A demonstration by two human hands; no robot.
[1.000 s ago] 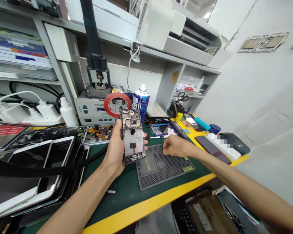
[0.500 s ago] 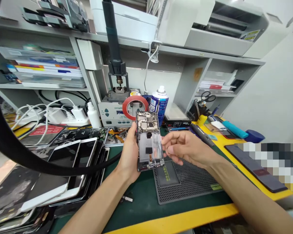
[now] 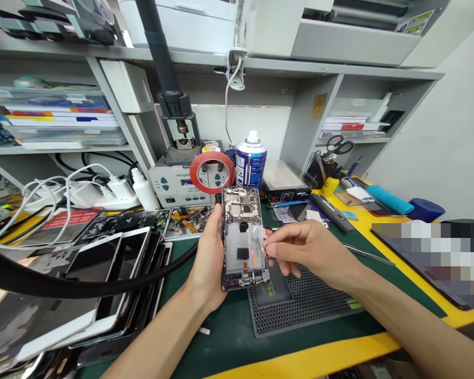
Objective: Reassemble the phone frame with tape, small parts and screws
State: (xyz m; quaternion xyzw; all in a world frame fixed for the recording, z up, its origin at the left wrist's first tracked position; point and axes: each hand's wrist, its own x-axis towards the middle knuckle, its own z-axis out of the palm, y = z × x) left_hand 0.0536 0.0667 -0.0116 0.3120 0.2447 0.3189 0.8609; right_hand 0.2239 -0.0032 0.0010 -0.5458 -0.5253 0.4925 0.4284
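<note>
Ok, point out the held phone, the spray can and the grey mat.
Held phone (image 3: pixel 237 240), head view: grey inner bay.
Spray can (image 3: pixel 251 163), head view: printed side.
Grey mat (image 3: pixel 307 302), head view: bare honeycomb surface.

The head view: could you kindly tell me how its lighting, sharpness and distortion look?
Head view: light bright, fairly even; opened rectangular black-framed phone reasonably sharp, with pale sheen on its clear plastic film. Same head view: flat grey shelf dividers splay outward toward the top, suggesting wide-angle stretch; square blocks pixelate the right edge.
</note>
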